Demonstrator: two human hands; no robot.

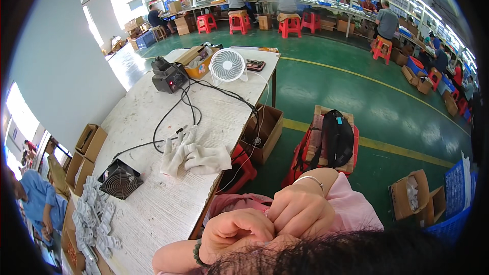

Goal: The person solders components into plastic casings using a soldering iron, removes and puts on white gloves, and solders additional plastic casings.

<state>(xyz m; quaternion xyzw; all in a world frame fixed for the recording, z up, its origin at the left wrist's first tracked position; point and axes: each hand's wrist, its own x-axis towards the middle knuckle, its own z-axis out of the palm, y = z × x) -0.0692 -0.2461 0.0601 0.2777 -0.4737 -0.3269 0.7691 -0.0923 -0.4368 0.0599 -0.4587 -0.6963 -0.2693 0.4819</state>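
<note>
Beside the curled, bare left hand (238, 228) and right hand (303, 204) lay pink cloth (237, 202) — couldn't tell what they held — light touch probably helped.

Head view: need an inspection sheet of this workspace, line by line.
Surface: white tabletop, scuffed and marked.
Job's things: pink clothing at the hands; anything pinched is hidden.
Clutter: white gloves, white fan, phone, black box, pile of pale parts.
Hands: left hand and right hand close together, fingers curled.
Cables: black cables loop across the tabletop.
Surroundings: green floor, backpack on a stool, seated people beyond.
</note>
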